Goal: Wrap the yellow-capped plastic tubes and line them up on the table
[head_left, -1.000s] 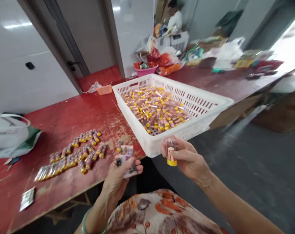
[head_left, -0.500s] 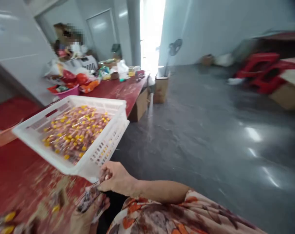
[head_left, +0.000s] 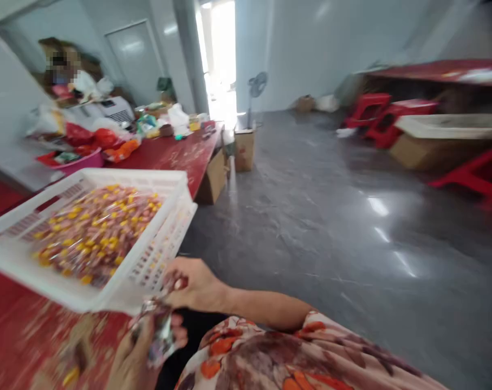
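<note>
Holding shiny packet [head_left: 160, 340] w/ half-curled fingers of L hand [head_left: 134, 352], nr table [head_left: 28, 330] edge & white crate [head_left: 122, 290]. Curling R hand [head_left: 195, 287] at packet's top, can't tell grip. Facing wide floor [head_left: 295, 216] on R.

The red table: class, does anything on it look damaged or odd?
Yes: near the white crate, the red table has pale patchy marks where the red looks worn away; blur hides finer detail.
</note>
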Demonstrator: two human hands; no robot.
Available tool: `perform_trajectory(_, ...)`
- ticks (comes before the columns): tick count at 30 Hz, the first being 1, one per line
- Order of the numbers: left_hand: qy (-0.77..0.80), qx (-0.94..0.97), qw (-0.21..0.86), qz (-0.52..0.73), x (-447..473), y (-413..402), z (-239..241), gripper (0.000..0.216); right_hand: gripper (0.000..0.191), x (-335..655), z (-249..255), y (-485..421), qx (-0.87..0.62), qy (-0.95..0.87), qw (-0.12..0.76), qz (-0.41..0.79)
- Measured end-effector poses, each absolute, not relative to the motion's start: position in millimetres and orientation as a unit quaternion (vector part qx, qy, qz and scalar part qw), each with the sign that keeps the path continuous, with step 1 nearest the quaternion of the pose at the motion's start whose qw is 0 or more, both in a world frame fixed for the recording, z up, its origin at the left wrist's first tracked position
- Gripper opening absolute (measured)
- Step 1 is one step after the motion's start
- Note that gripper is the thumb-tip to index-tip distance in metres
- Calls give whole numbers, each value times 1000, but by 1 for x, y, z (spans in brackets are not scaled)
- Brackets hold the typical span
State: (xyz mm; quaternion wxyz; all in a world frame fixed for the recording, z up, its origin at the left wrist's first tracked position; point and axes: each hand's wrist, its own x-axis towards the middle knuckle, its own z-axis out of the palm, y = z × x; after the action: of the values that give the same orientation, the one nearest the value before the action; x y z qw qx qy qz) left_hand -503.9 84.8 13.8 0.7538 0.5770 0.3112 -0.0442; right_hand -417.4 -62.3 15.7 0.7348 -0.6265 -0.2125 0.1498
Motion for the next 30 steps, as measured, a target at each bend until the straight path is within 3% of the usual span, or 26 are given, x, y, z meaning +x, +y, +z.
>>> perform_trajectory(5,243,472,847,-29,-515,87,14,35,21,-418,5,-52,-567,-124,798,162)
perform_trajectory(9,251,426,869,16,-524,106,4,35,26,-409,-5,-33,-490,-121,824,258)
perform_trajectory(14,270,392,879,-6,-535,121,-7,36,28,-412,-5,-10,-473,-105,801,352)
perform_trajectory(20,311,329,891,25,-540,140,-22,22,33,-414,-9,9,-478,-82,773,409)
perform_trajectory(25,264,334,905,-9,-545,142,-16,42,28,-421,-15,18,-572,-158,713,374)
perform_trajectory(30,271,414,869,-1,-548,143,-14,32,20,-427,-9,25,-648,-263,632,334)
